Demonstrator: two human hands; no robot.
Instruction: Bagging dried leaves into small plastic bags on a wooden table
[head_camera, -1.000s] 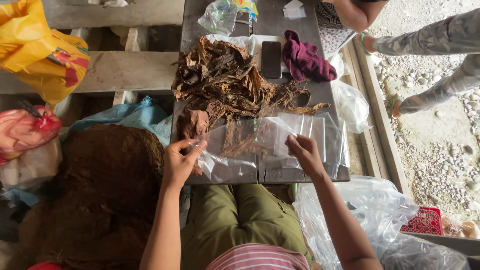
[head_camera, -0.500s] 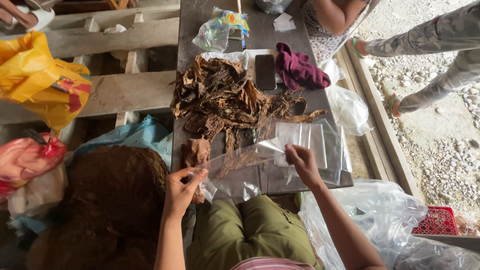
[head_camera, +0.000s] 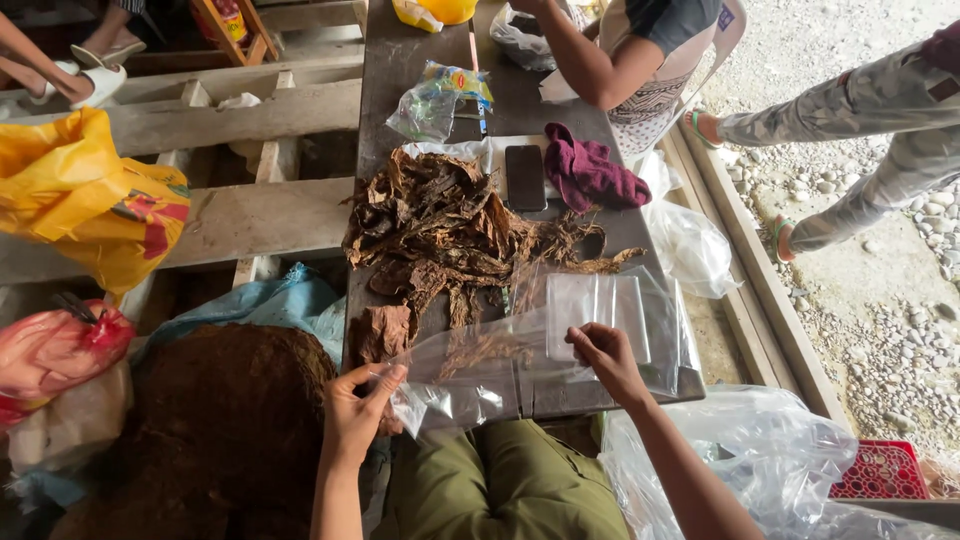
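- The bag (head_camera: 480, 375) is clear, thin, crinkled plastic, stretched slantwise over the near edge of the table (head_camera: 400, 60); a thin streak of brown shreds shows through it.
- The left hand (head_camera: 355, 410) pinches the bag's lower left corner between thumb and fingers, just off the near left corner of the table.
- The right hand (head_camera: 608, 360) grips the bag's upper right part, fingers curled down on it, near the near edge.
- Under that hand lies a flat stack of clear bags (head_camera: 600, 310), rectangular and glossy; how many I cannot tell.
- One heap of dry leaves (head_camera: 450, 230), brown, curled and brittle, fills the middle of the dark plank table.
- One black phone (head_camera: 525, 177) lies flat beyond the heap, with one crumpled maroon cloth (head_camera: 595, 175) just to its right.
- Left of the table: one yellow sack (head_camera: 85, 195) and one big mound of brown shreds (head_camera: 215, 430).
- At the far right edge another person's arm (head_camera: 585, 60) reaches over the table.
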